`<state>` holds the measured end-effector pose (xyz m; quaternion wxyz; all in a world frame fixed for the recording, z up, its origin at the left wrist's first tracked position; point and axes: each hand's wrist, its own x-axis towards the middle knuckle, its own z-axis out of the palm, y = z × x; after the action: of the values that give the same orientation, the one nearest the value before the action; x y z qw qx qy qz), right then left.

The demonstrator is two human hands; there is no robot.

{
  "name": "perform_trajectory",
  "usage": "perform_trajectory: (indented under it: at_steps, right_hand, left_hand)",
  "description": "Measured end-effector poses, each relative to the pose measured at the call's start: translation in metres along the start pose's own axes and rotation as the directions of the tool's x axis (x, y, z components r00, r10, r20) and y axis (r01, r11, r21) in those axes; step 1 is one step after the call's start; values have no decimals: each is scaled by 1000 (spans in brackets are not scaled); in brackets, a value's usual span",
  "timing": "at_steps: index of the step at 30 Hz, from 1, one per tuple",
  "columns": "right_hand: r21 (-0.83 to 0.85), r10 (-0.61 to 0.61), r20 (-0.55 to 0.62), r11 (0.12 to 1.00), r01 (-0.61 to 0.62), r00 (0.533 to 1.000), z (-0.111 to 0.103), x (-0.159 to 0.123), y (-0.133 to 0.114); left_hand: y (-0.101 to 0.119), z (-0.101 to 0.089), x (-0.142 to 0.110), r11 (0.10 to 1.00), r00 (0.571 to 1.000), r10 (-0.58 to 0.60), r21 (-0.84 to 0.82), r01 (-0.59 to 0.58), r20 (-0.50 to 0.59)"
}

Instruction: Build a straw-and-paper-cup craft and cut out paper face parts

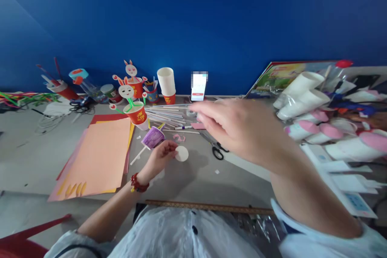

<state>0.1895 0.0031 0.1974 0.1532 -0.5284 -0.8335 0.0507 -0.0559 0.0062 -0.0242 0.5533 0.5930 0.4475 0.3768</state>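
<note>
My left hand [165, 153] is closed, its fingertips pinching the edge of a small white paper disc [182, 154] above the grey table. My right hand [232, 123] is stretched over the table, slightly blurred, with fingers extended and nothing visible in them. Its fingertips come close to a small clear roll [190, 113], though I cannot tell whether they touch it. Black-handled scissors [218, 151] lie below that hand. A purple paper cup [153, 138] lies tilted beside my left hand, near pink paper scraps [179, 138].
Stacked coloured paper [99, 149] lies at left. Behind are a rabbit-decorated red cup [137, 115], stacked white cups [166, 80], paper sticks [166, 116] and a lit phone [198, 86]. White paper tubes [302, 100] with pink pieces crowd the right side.
</note>
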Motion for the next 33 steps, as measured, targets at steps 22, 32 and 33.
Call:
perform_trajectory:
  at_steps: [22, 32, 33]
  right_hand:
    - [80, 181, -213, 983, -167, 960, 170, -81, 113]
    - [108, 146, -116, 985, -134, 982, 182, -55, 88]
    - [93, 142, -120, 987, -131, 983, 184, -55, 90]
  left_hand:
    - [-2, 28, 32, 628, 949, 266, 717, -302, 167]
    - [-4, 28, 31, 570, 938, 284, 751, -334, 201]
    - [-4, 28, 31, 565, 934, 295, 751, -341, 202]
